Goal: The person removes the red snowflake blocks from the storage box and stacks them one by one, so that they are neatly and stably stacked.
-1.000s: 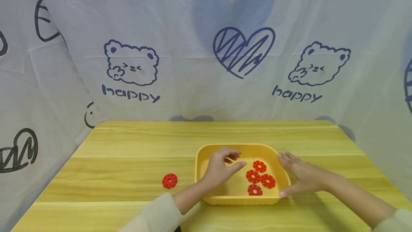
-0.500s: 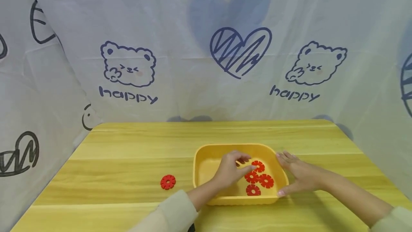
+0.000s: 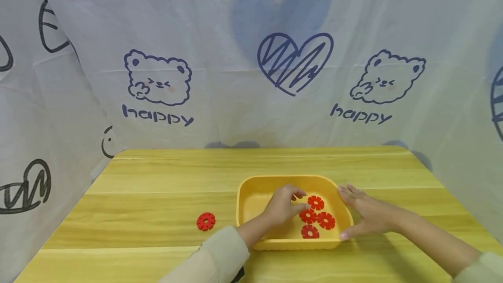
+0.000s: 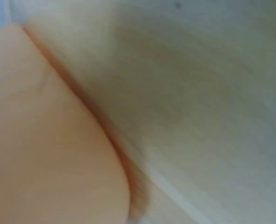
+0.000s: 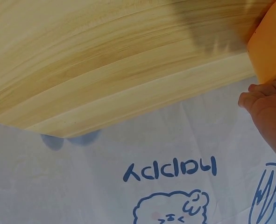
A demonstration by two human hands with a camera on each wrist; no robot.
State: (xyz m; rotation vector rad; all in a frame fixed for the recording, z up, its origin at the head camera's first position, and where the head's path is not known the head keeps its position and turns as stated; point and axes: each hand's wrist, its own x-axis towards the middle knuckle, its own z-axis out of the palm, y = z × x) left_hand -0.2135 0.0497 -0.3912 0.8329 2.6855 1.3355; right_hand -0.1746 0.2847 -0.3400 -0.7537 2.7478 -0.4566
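Observation:
A yellow plastic tray (image 3: 291, 243) stands on the table with several red notched flower discs (image 3: 310, 232) lying in its right half. Over the tray reaches my left hand (image 3: 283, 206), fingers loosely curved and thumb apart from them. Its thumb tip overlaps the discs in the head view, and nothing shows between the fingers. My right hand (image 3: 369, 213) rests against the tray's right end, fingers extended at the back and thumb at the front corner. In the right wrist view, that hand (image 5: 271, 107) touches the orange-looking tray wall (image 5: 271, 46). One more red disc (image 3: 206, 221) lies outside, left of the tray.
The wooden table (image 3: 137, 213) extends on both sides of the tray. Behind it hangs a pale cloth (image 3: 228, 99) printed with bears and hearts. A blurred orange surface (image 4: 49, 140) fills the left of the left wrist view.
My left hand has moved right within the tray, toward the red discs. The right hand stays against the tray's end. The discs have not visibly moved.

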